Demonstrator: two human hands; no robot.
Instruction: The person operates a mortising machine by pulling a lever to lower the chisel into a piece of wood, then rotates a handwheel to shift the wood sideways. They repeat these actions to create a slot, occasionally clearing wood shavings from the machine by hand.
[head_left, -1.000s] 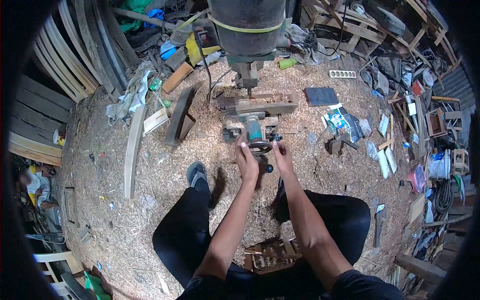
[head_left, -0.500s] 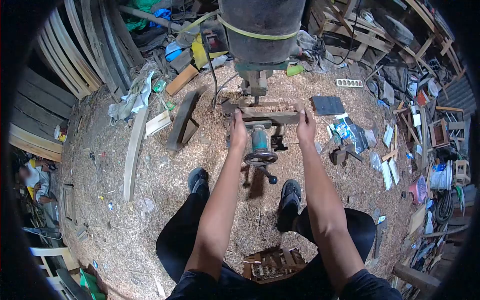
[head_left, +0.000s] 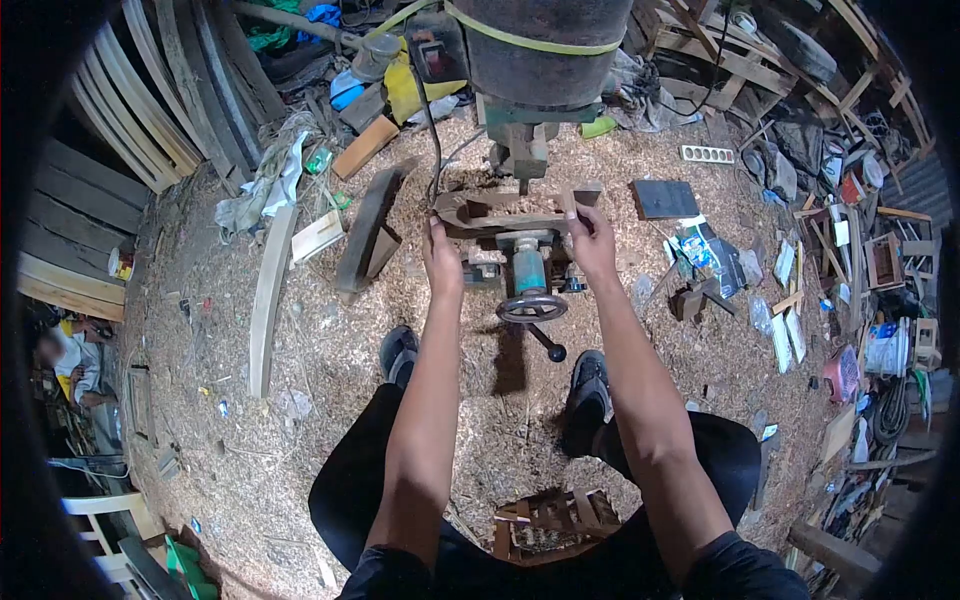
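Note:
With its fingers at the left end of a wooden frame piece [head_left: 512, 221], my left hand [head_left: 445, 262] grips it. The other end is held by my right hand [head_left: 594, 245], thumb on top and fingers curled. The piece lies over the top of a machine's teal support column [head_left: 529, 268], which has a round handwheel [head_left: 531, 308] below. Directly behind the wood, a machine head [head_left: 526, 148] points a bit [head_left: 523, 186] downward. Above it hangs a large dark cylinder [head_left: 540, 65] wrapped with a yellow strap.
A ball-ended lever [head_left: 545, 343] sticks out below the handwheel. Left of the machine lie a dark beam [head_left: 368, 225] and a long pale plank [head_left: 268, 310]. To the right are a dark board [head_left: 664, 199] and a power strip [head_left: 707, 154]. Wood shavings cover the floor. A person [head_left: 78, 360] sits far left.
The wooden frame piece has shifted left against the machine and tilted, showing more of its inner side. Both hands have moved left with it, and the camera view has shifted slightly.

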